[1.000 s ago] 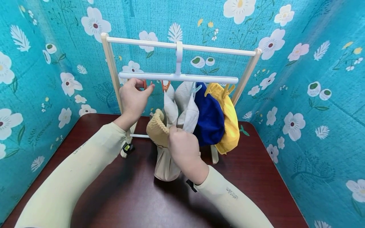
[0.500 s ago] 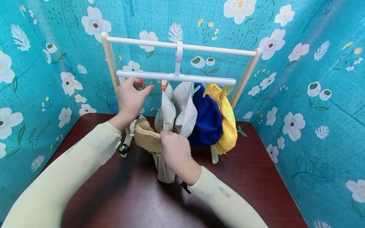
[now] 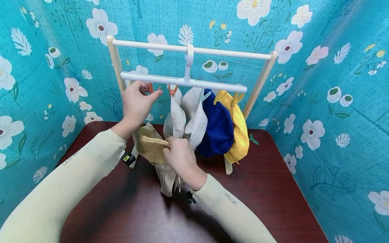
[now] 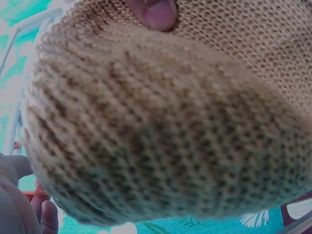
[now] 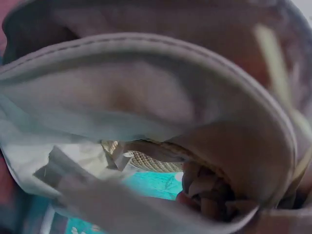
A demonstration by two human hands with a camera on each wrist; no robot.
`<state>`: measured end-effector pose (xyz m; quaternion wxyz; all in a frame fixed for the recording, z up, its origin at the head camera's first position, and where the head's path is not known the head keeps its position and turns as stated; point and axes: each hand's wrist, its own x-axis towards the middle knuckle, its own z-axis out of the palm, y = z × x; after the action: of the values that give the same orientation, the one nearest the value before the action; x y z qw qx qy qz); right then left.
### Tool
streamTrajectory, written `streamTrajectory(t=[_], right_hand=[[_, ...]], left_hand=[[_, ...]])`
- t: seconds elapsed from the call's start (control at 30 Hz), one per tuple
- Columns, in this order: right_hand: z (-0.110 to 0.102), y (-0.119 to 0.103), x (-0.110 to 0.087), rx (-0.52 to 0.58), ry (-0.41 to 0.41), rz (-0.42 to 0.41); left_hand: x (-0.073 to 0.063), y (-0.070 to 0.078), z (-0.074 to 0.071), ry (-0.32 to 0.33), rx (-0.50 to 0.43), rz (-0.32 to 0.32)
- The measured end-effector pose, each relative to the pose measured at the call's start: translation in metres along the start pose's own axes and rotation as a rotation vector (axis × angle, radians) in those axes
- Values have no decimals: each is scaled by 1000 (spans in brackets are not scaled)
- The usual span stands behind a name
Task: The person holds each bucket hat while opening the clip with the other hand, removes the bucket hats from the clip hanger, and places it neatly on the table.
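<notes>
In the head view my left hand (image 3: 136, 103) pinches an orange clothespin (image 3: 151, 88) under the left part of a white hanger (image 3: 170, 80). My right hand (image 3: 181, 159) grips the edge of a tan knitted hat (image 3: 150, 148), lower down and in front of the hanging things. Beige fabric (image 3: 166, 179) hangs below the knit; whether it belongs to the same hat I cannot tell. The knit fills the left wrist view, with a fingertip (image 4: 161, 14) pressing on it. Stitched beige fabric (image 5: 136, 87) with a loose string covers the right wrist view.
Whitish fabric items (image 3: 177, 118), a blue one (image 3: 217, 126) and a yellow one (image 3: 238, 131) hang from the hanger by clothespins. A wooden rack (image 3: 194, 50) carries the hanger over a dark red table (image 3: 258, 195). Floral cloth (image 3: 334, 118) encloses the back and sides.
My right hand has moved left, carrying the knitted hat toward the space below my left hand. The hanger's left end has risen and the hanger has shifted left. My left hand keeps its pinch.
</notes>
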<state>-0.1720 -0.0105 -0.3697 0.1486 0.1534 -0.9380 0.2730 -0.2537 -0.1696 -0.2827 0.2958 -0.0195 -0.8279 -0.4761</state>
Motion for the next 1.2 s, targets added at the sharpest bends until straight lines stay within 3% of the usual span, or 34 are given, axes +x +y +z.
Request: streamTrajectory(t=[0.4, 0.7, 1.0, 1.2], right_hand=[[24, -4, 4, 304, -40, 59], [43, -14, 2, 510, -118, 178], [60, -25, -5, 505, -102, 19], [72, -32, -10, 306, -25, -76]], left_hand=[[1, 5, -7, -7, 64, 2], [0, 8, -12, -23, 95, 10], [0, 7, -11, -33, 87, 1], [-1, 5, -11, -38, 73, -1]])
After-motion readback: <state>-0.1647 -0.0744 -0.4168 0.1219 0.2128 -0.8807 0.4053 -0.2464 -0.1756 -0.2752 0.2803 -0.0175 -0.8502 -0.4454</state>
